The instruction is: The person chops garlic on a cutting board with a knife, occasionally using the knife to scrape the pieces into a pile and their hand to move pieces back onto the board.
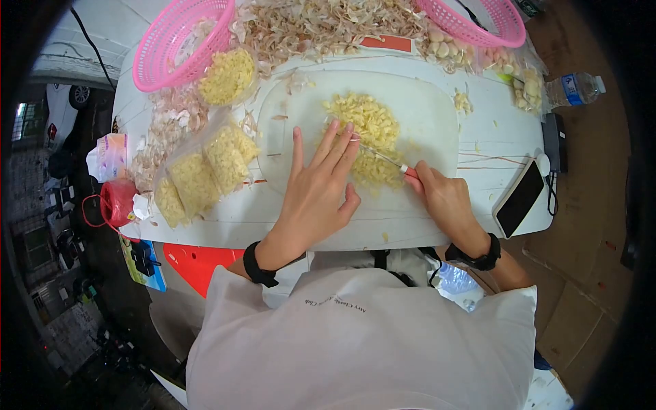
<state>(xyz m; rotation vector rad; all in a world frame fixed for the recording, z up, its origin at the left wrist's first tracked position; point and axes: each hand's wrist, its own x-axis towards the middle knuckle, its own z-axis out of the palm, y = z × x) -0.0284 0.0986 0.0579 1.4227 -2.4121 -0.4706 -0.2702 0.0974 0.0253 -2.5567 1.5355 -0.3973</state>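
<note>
My right hand point(445, 203) is wrapped round the red and white handle of a knife point(384, 157). Its thin blade points up and left across a pile of chopped garlic point(372, 123) on a white cutting board point(429, 113). My left hand point(316, 183) has its fingers stretched out, and its index and middle fingertips rest at the blade's tip end. Those fingers partly hide the tip and the pile's left side. To the left lie clear bags of chopped garlic point(195, 183), with another filled bag point(227, 76) above them.
Garlic skins point(321, 27) heap along the far edge between two pink baskets point(147, 65). Bagged peeled cloves point(529, 89) and a water bottle point(575, 89) are at right. A phone point(519, 199) lies near the right edge; red twine point(119, 203) and a tissue pack point(109, 157) sit left.
</note>
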